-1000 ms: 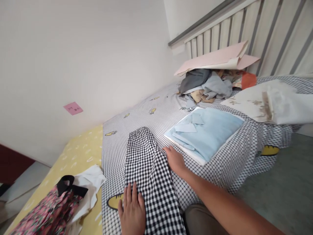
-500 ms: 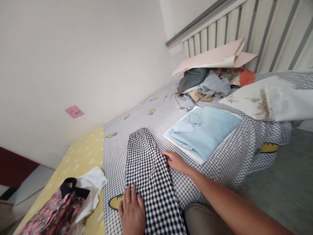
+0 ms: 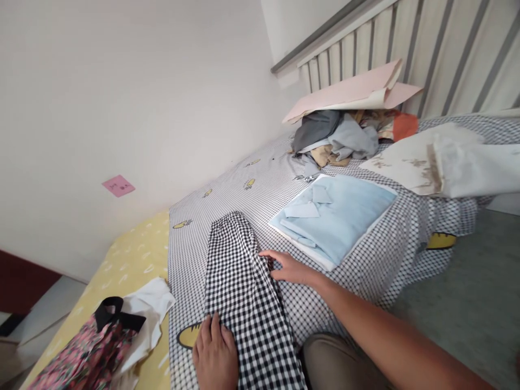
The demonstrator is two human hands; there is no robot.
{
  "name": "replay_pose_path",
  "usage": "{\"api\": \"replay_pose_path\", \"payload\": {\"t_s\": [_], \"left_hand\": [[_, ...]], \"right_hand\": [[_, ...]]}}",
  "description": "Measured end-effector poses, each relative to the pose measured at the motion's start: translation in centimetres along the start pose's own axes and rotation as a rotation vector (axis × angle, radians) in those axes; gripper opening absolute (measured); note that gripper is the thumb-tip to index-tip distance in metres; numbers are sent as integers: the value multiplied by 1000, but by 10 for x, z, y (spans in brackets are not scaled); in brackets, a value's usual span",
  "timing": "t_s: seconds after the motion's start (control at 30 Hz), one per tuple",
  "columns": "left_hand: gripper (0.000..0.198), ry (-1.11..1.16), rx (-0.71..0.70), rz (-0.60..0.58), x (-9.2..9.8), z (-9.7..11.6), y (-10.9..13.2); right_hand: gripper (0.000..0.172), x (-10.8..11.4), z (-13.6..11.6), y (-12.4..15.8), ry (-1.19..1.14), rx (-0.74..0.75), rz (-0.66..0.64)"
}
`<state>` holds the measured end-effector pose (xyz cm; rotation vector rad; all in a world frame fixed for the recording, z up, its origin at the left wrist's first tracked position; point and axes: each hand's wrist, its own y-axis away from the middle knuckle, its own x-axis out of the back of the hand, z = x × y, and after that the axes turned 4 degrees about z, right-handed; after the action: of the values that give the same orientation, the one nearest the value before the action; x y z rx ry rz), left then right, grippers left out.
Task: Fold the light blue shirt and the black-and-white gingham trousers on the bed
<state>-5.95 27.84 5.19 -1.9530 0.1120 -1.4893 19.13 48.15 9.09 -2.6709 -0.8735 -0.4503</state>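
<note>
A pair of black-and-white checked trousers (image 3: 244, 287) lies lengthwise before me, folded narrow, its gathered waistband at the far end. My left hand (image 3: 215, 349) rests flat on the left edge near me, fingers extended. At the right edge, my right hand (image 3: 290, 268) touches the cloth with its index finger stretched over it and the thumb apart; the other fingers are partly hidden. Small creases run through the cloth by that index finger. To the right of the trousers, a folded light blue shirt (image 3: 341, 211) lies on a white sheet.
Under everything spreads a checked bedsheet (image 3: 189, 292) beside a yellow patterned cloth (image 3: 138, 244). A floral garment with a black collar (image 3: 93, 346) and a white cloth (image 3: 156, 303) lie left. Farther back are a clothes pile (image 3: 353, 135), pink sheet (image 3: 349, 92) and white bag (image 3: 475, 168).
My right hand has shifted slightly left onto the trousers' edge, its index finger reaching farther over the cloth. Creases there have grown. The left hand stays flat; the view has shifted slightly.
</note>
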Motion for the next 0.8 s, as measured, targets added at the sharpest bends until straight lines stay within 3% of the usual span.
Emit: {"api": "replay_pose_path", "payload": {"t_s": [0.13, 0.27, 0.43, 0.8], "left_hand": [[44, 34, 51, -11, 2, 0, 0], [44, 54, 56, -6, 1, 0, 1], [45, 49, 47, 0, 2, 1, 1], [44, 49, 59, 0, 3, 3, 2]], "right_hand": [[64, -4, -3, 0, 64, -79, -19], [52, -19, -6, -8, 246, -49, 133], [36, -39, -6, -19, 472, -184, 296], [41, -43, -7, -16, 565, -246, 375]]}}
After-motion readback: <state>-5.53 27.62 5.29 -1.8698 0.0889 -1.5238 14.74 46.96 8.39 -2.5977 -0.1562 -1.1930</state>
